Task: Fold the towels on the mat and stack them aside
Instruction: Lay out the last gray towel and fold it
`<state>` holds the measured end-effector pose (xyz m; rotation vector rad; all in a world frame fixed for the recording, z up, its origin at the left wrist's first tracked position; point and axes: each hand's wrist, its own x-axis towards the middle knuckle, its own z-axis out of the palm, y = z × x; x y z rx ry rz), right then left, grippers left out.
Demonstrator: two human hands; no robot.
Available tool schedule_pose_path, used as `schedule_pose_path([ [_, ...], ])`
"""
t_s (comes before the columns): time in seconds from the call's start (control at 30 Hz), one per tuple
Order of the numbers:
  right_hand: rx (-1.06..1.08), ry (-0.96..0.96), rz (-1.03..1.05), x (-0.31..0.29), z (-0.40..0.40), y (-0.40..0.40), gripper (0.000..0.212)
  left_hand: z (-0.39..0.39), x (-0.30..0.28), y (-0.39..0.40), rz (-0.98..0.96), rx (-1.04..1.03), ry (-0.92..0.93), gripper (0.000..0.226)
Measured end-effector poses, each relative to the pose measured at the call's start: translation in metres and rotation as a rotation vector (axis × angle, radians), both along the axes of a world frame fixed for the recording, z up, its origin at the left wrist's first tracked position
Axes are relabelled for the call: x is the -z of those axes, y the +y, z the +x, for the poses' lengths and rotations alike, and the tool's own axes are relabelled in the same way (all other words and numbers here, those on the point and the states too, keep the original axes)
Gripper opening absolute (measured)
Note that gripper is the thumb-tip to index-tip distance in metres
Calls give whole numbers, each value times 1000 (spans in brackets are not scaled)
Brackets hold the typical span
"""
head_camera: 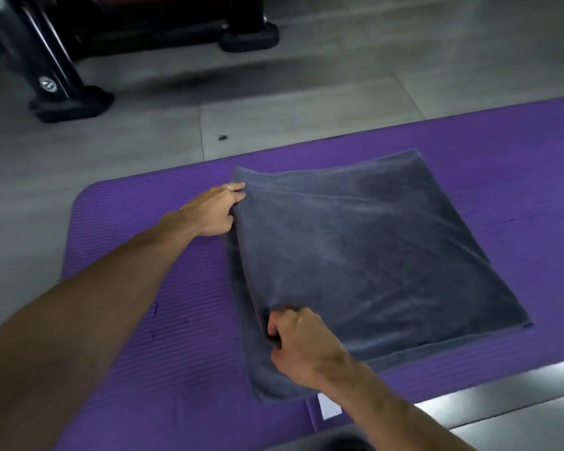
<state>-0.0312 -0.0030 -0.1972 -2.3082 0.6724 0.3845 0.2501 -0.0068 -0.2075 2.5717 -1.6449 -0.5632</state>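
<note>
Your left hand (214, 211) and right hand (302, 345) each pinch the grey towel's (372, 262) left edge, mid-frame on the purple mat (502, 151).

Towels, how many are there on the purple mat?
1. A grey towel lies folded on the purple mat; the left hand holds its far corner, the right hand grips its near edge. No stack shows; others may be outside the view.

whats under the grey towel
The grey towel lies folded on the purple mat, with a lower layer showing along its left edge. Anything else beneath it is covered.
</note>
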Motion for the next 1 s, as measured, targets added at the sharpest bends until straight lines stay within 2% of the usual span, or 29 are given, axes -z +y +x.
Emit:
schedule_pose_path([
  [0.2, 30, 82, 39, 23, -4, 24, 30, -4, 33, 22, 254, -36, 53, 71],
  [0.4, 19, -22, 70, 28, -10, 46, 31, -7, 42, 27, 261, -103, 98, 76],
  [0.5, -103, 18, 123, 35, -17, 44, 30, -20, 42, 27, 122, -228, 123, 72],
  [0.6, 7, -123, 184, 43, -30, 29, 30, -60, 37, 35, -151, -345, 48, 54],
  [0.67, 149, -291, -59, 55, -45, 5, 29, -104, 41, 51, -313, -239, -3, 47],
  [0.73, 208, -348, -352, 67, -63, -25, 28, -158, 56, 67, -392, -99, -1, 49],
  [0.83, 117, -250, -498, 78, -93, -57, 30, -221, 81, 74, -239, -36, 0, 60],
  [0.9, 11, -223, -544, 87, -122, -69, 32, -237, 90, 72, -99, 12, -127, 68],
  [1.0, 73, -230, -591, 89, -176, -77, 35, -238, 89, 76, -6, 48, -175, 74],
])
